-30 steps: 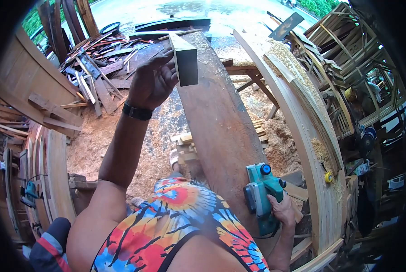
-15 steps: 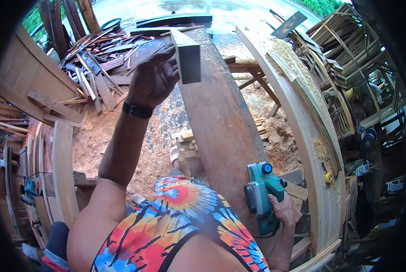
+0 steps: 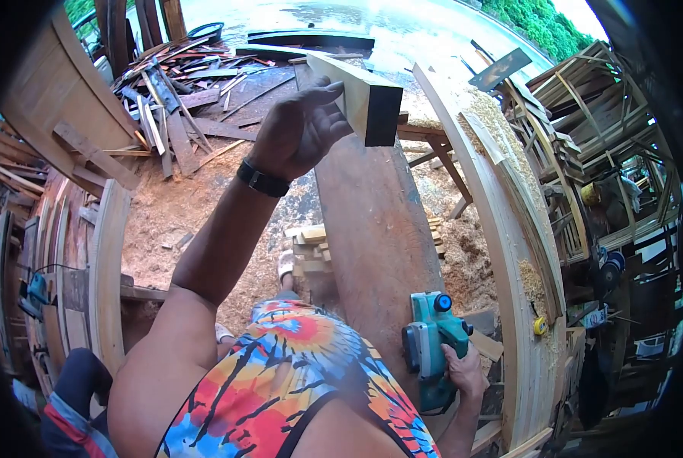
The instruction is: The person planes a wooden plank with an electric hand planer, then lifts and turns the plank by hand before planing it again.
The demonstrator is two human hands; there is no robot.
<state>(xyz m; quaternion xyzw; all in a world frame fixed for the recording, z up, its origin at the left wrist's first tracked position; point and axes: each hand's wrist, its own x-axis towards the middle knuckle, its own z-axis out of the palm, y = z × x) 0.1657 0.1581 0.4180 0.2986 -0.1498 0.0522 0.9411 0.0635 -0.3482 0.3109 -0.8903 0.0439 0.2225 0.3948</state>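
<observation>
My left hand, with a dark watch on its wrist, is raised over the far part of the workbench. It holds a squared wooden block by its left side, and the block's dark end faces me. My right hand is wrapped round the handle of a teal electric planer. The planer rests on the near right part of the bench, tipped so that its side shows.
A long pale plank with shavings runs along the right, a yellow tape measure on it. Scrap wood is piled at the far left. Shavings cover the floor. A person's leg shows at the lower left.
My left hand and the block have moved right in the view, and the block has turned so that more of its long side shows. The planer sits slightly lower in view.
</observation>
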